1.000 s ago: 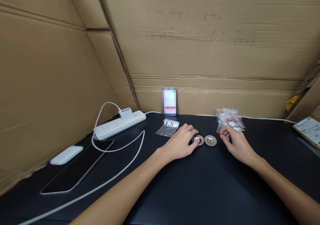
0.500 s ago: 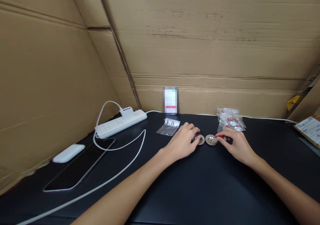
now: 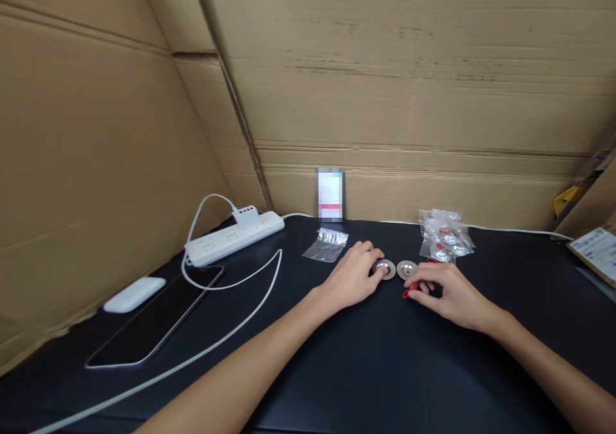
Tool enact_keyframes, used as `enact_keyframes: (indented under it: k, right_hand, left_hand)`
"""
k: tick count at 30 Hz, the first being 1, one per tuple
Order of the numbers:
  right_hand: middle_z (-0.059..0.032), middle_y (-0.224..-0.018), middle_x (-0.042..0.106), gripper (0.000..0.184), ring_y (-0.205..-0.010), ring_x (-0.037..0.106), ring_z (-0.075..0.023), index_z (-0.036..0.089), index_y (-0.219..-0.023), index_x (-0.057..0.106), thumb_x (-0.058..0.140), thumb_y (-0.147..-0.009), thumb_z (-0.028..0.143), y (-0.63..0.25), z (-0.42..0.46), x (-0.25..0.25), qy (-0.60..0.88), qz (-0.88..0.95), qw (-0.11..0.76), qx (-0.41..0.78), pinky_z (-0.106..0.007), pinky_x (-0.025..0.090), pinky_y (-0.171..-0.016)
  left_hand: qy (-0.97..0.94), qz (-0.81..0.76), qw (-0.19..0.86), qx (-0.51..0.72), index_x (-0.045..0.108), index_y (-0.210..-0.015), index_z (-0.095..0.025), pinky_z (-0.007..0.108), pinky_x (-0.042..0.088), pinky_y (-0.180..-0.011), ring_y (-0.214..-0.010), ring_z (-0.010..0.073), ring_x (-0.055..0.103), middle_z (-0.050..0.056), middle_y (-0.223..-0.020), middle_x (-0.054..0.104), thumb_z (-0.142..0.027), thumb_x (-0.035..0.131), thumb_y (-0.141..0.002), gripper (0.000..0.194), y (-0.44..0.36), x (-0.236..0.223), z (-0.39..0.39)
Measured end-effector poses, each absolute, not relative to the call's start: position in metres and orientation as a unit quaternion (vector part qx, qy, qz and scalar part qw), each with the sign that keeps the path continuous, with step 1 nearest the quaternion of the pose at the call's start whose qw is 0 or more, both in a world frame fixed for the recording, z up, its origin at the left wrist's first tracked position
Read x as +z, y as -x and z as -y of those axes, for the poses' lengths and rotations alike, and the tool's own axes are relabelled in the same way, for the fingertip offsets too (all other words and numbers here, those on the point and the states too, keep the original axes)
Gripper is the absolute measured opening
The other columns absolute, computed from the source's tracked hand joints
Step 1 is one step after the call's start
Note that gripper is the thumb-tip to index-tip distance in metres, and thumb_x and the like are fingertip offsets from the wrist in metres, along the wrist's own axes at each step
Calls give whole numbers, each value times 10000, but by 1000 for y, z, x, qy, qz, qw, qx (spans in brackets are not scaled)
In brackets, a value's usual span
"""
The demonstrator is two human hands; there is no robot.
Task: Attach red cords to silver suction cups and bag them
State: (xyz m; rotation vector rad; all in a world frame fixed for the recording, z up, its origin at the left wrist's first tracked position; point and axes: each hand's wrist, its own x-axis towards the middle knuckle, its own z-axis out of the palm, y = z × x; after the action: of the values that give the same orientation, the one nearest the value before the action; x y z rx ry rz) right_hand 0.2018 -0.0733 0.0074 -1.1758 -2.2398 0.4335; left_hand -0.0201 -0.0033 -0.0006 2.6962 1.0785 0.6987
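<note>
My left hand (image 3: 357,272) rests on the black table, its thumb and fingers closed on the left finger cymbal (image 3: 389,271), a small silver disc with a raised dome. Beside it lies a second finger cymbal (image 3: 405,268) with a hole in its middle, partly hidden by the fingers of my right hand (image 3: 445,290). That hand pinches a red cord (image 3: 409,290), whose looped end pokes out from the fingertips just in front of the second disc. Behind the right hand are clear plastic bags (image 3: 445,235) holding more silver discs and red cords.
An open-looking clear bag (image 3: 326,245) lies left of my left hand, before a propped-up phone (image 3: 330,194). Farther left are a white power strip (image 3: 235,237), a white cable (image 3: 240,333), a dark tablet-like device (image 3: 156,321) and a white case (image 3: 135,294). Cardboard walls (image 3: 366,100) stand around.
My right hand has brought the red cord from beside the bags, over the second cymbal, to its near side. My left hand stays on the left cymbal.
</note>
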Motion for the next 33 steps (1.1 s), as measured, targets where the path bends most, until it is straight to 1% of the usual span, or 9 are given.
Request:
enact_keyframes:
  k: [3,6,10,13,16,21,25,29,33]
  right_hand:
    - [-25,-833,635,127,-670,565,-146,228,-934,690,576,-904,275,-196,79,8,420,859,250,149,-273,467,-637]
    - [-41,-909,630,130,-742,580,-162,226,-974,678,603,-884,282,-195,82,11,421,863,246,129,-279,476,-669]
    - [-37,-844,627,142,-716,575,-163,218,-966,674,550,-903,244,-206,75,14,450,845,275,90,-284,467,-662]
    - [-38,-798,626,151,-661,560,-161,196,-913,670,524,-904,234,-223,64,9,523,800,294,29,-293,454,-640]
    - [-36,-764,620,118,-628,542,-167,194,-858,659,563,-868,263,-239,54,1,576,772,267,-8,-297,432,-609]
    - [-34,-776,616,124,-639,541,-162,203,-808,624,528,-877,238,-247,47,-7,595,771,228,19,-284,413,-607]
    - [-42,-769,591,153,-659,542,-171,199,-763,544,470,-897,200,-244,50,-7,598,773,212,17,-289,407,-609]
    - [-60,-823,576,131,-726,552,-185,195,-826,511,431,-927,169,-228,62,3,539,812,223,16,-309,427,-665]
    - [-39,-846,563,114,-735,539,-158,194,-894,534,439,-946,158,-204,77,15,463,848,248,76,-282,440,-675]
  left_hand:
    - [-899,-362,75,234,660,-1070,-150,376,474,-841,-895,227,560,85,-946,607,-314,435,-962,299,20,-2,3]
    - [-898,-364,71,235,652,-1092,-140,375,471,-857,-916,228,562,91,-965,605,-294,426,-963,303,20,-2,2]
    - [-897,-370,70,232,649,-1096,-133,375,467,-873,-934,230,560,89,-962,601,-267,430,-955,293,21,0,2]
    - [-895,-377,76,227,654,-1093,-130,376,469,-860,-925,231,558,89,-942,598,-268,426,-955,300,22,1,2]
    - [-895,-379,80,221,659,-1086,-130,376,471,-850,-922,234,557,90,-937,597,-282,428,-955,306,21,1,2]
    - [-893,-383,82,221,658,-1092,-129,370,465,-859,-930,234,554,89,-953,603,-277,434,-949,305,20,1,2]
    - [-893,-384,84,220,663,-1081,-125,367,465,-851,-919,233,553,89,-945,601,-276,436,-947,303,20,1,2]
    - [-892,-383,85,224,664,-1077,-128,365,463,-850,-920,233,551,87,-943,601,-271,443,-944,295,21,1,2]
    - [-893,-379,85,227,665,-1065,-123,365,459,-848,-909,231,550,85,-934,604,-256,444,-940,286,20,1,2]
